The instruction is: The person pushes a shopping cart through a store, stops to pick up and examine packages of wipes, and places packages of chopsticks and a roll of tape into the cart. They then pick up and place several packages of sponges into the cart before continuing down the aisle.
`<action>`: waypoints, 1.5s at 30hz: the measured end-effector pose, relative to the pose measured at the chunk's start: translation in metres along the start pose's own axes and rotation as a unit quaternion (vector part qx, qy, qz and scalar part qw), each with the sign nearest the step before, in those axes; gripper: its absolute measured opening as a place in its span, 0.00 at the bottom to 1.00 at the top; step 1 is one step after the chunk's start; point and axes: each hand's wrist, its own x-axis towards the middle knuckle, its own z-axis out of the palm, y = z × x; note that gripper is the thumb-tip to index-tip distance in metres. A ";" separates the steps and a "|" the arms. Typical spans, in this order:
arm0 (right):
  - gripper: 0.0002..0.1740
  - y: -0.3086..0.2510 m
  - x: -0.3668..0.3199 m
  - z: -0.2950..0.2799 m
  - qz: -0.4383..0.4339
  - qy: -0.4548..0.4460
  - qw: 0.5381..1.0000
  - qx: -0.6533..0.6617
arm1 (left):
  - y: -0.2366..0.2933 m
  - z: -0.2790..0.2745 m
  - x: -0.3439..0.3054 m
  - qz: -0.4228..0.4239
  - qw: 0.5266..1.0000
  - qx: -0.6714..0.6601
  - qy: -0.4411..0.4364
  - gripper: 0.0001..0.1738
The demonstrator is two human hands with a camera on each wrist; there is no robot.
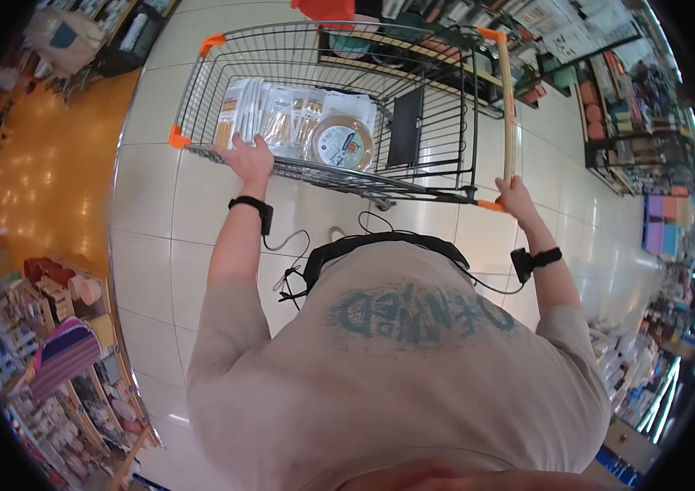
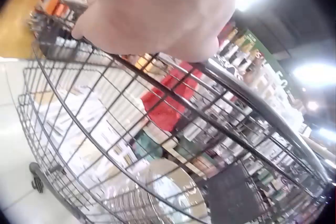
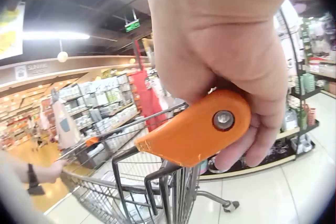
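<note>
A wire shopping cart [image 1: 298, 173] with orange corner pieces stands sideways in front of me. My left hand [image 1: 250, 161] holds the top rim of its near side, toward the front end; in the left wrist view the hand [image 2: 163, 19] covers part of that rim. At the other end, my right hand [image 1: 514, 199] grips the near end of the push handle [image 1: 508, 114]. The right wrist view shows its fingers curled round behind the orange handle end cap [image 3: 194, 129]. In the basket lie several clear-wrapped packs [image 1: 278, 119] and a round tan packaged item [image 1: 342, 143] with a printed label.
Pale floor tiles [image 1: 147, 196] surround the cart, bordered at left by an orange floor [image 1: 44, 164]. Stocked shelves [image 1: 609, 123] line the far right, and more goods [image 1: 69, 352] stand at left. A red cloth-like item [image 2: 170, 100] hangs beyond the basket.
</note>
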 end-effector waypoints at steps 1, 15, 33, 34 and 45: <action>0.28 -0.005 -0.004 -0.004 -0.018 -0.028 0.998 -0.044 | 0.007 -0.007 0.014 -0.001 1.000 0.008 -0.007 0.40; 0.27 -0.040 -0.030 -0.105 -0.274 -0.175 0.940 -0.104 | 0.179 -0.160 -0.165 0.239 0.883 -0.225 -0.337 0.28; 0.33 -0.269 0.038 0.075 -0.695 -0.047 0.672 -0.250 | 0.123 -0.216 -0.116 0.041 0.950 0.267 -0.158 0.32; 0.31 -0.280 0.038 0.080 -0.686 -0.077 0.672 -0.268 | 0.117 -0.215 -0.106 0.009 0.948 0.277 -0.159 0.32; 0.31 -0.331 0.060 0.106 -0.676 -0.155 0.680 -0.238 | 0.104 -0.210 -0.048 -0.059 0.893 0.392 -0.215 0.26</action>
